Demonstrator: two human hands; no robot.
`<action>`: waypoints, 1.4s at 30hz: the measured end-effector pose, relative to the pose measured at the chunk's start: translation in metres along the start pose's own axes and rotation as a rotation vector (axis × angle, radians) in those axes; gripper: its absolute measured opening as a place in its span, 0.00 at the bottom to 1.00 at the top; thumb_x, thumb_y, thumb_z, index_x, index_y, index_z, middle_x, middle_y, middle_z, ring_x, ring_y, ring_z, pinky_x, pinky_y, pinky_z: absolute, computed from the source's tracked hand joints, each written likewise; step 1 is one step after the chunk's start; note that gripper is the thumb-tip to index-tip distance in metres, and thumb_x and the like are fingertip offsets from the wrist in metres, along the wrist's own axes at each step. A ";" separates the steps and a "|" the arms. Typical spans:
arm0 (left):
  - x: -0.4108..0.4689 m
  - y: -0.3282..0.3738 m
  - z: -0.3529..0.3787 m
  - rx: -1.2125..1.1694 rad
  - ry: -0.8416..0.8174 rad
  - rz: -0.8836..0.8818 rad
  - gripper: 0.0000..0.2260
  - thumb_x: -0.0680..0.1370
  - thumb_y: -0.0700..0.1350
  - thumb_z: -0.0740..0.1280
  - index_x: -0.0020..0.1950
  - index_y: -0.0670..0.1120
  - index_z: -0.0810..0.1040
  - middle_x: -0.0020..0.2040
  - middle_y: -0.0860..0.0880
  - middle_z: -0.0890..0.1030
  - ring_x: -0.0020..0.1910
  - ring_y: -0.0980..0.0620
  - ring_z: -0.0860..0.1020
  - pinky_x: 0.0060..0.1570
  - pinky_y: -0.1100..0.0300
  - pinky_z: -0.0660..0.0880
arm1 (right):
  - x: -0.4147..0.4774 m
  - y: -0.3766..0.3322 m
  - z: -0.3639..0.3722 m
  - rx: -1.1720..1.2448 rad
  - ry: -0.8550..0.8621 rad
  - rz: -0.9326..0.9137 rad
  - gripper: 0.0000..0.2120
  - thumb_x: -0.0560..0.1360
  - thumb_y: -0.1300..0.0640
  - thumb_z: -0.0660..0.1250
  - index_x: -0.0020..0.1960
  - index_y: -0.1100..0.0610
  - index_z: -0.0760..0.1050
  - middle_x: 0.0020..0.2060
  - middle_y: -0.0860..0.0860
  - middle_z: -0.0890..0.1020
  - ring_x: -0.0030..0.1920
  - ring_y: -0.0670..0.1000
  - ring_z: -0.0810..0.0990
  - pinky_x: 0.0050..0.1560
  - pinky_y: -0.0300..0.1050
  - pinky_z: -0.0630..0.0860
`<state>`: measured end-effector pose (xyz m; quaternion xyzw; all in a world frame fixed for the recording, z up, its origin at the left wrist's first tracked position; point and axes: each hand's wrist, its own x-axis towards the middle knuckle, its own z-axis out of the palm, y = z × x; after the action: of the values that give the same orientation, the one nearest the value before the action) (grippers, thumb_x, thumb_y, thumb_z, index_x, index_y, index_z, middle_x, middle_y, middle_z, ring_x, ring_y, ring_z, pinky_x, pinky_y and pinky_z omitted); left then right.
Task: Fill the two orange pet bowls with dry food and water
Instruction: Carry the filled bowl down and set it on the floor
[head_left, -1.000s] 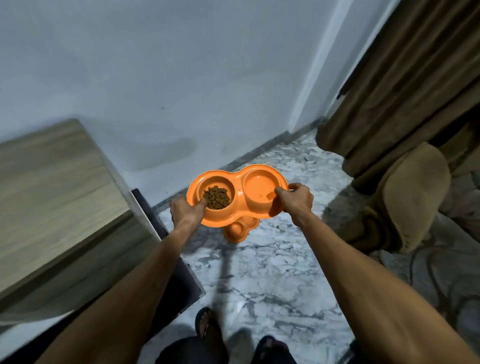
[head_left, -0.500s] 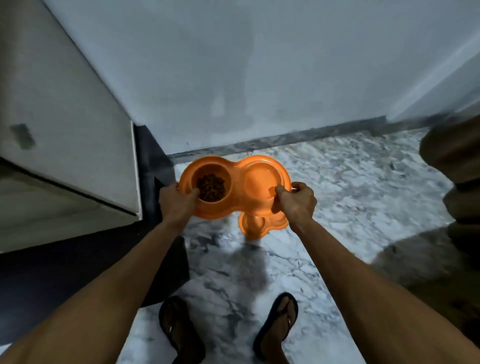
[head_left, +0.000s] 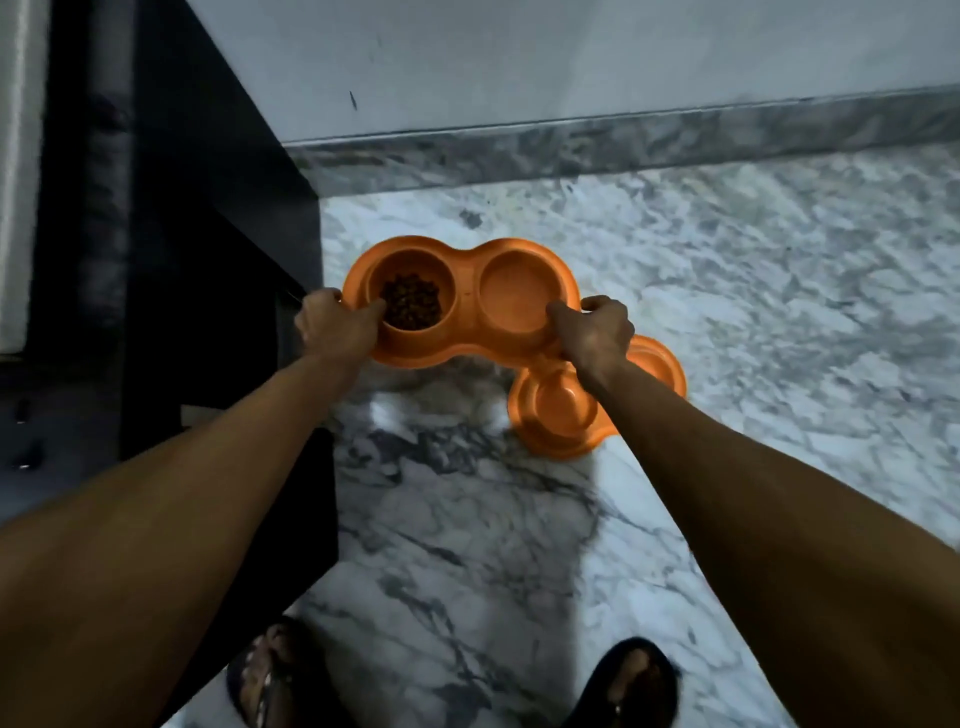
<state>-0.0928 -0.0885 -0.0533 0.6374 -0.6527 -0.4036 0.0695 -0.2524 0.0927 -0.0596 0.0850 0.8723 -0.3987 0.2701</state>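
While both grip double bowl (head_left: 462, 304) | left hand (head_left: 332, 327), right hand (head_left: 597, 332) | writing: seemingly none

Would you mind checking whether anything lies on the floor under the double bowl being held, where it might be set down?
Partly. A second orange double bowl sits on the marble floor below the right hand. The held bowl, gripped also by the left hand, has bare floor under its left half.

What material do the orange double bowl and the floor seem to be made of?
The orange double bowl looks like moulded plastic: uniform colour, smooth rounded rims, a dull sheen. The floor looks like polished marble, white with grey veins, though it could be marble-look tile.
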 end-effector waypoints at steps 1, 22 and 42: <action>0.011 -0.010 0.010 -0.005 0.003 -0.009 0.12 0.70 0.49 0.73 0.35 0.43 0.75 0.47 0.36 0.82 0.50 0.39 0.81 0.48 0.48 0.80 | 0.012 0.007 0.011 -0.016 -0.009 -0.003 0.18 0.66 0.49 0.72 0.50 0.60 0.79 0.39 0.55 0.80 0.44 0.61 0.83 0.48 0.58 0.81; 0.082 -0.078 0.093 0.066 0.014 -0.130 0.13 0.74 0.48 0.73 0.51 0.40 0.81 0.51 0.40 0.82 0.53 0.43 0.80 0.47 0.52 0.77 | 0.102 0.066 0.089 -0.248 -0.122 -0.059 0.17 0.70 0.52 0.72 0.33 0.58 0.66 0.31 0.53 0.72 0.32 0.53 0.71 0.27 0.43 0.61; -0.119 -0.059 0.215 -0.042 -0.318 -0.330 0.42 0.75 0.58 0.70 0.79 0.39 0.53 0.78 0.38 0.55 0.76 0.38 0.59 0.71 0.42 0.63 | 0.115 0.121 -0.063 -0.488 0.069 0.139 0.23 0.74 0.56 0.66 0.67 0.60 0.68 0.68 0.59 0.66 0.68 0.64 0.67 0.65 0.58 0.69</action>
<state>-0.1558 0.1192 -0.1821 0.6625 -0.5338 -0.5181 -0.0879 -0.3302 0.2129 -0.1660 0.0907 0.9434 -0.1539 0.2793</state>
